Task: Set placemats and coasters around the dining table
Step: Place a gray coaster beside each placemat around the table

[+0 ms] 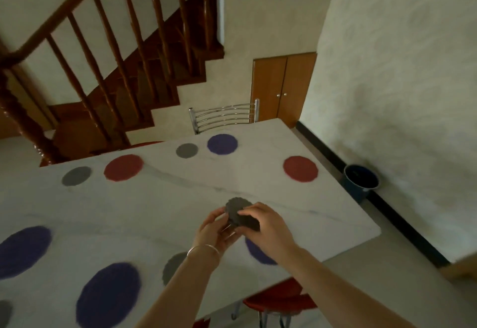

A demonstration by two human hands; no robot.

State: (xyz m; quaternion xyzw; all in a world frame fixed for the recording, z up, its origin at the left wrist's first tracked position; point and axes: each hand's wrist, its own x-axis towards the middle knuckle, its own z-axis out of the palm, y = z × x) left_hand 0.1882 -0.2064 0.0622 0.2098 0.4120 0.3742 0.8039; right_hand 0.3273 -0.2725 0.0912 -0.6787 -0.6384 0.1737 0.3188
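Observation:
Over the white marble dining table (pixel 180 198), my left hand (pixel 214 232) and my right hand (pixel 268 227) both hold a small stack of grey coasters (pixel 238 211). My right fingers pinch the top coaster. Round placemats lie around the table: red placemats (pixel 123 167) (pixel 300 168) and purple placemats (pixel 222 144) (pixel 24 250) (pixel 108 294). Another purple placemat (pixel 256 252) sits partly hidden under my right wrist. Grey coasters (pixel 76 175) (pixel 187 150) (pixel 173 268) lie beside some mats.
A metal-backed chair (pixel 223 115) stands at the far side. A red stool (pixel 278 299) sits under the near right edge. A dark bucket (pixel 361 177) stands by the right wall. A wooden staircase (pixel 116 69) rises at the left, and a small wooden cupboard (pixel 282 84) stands behind.

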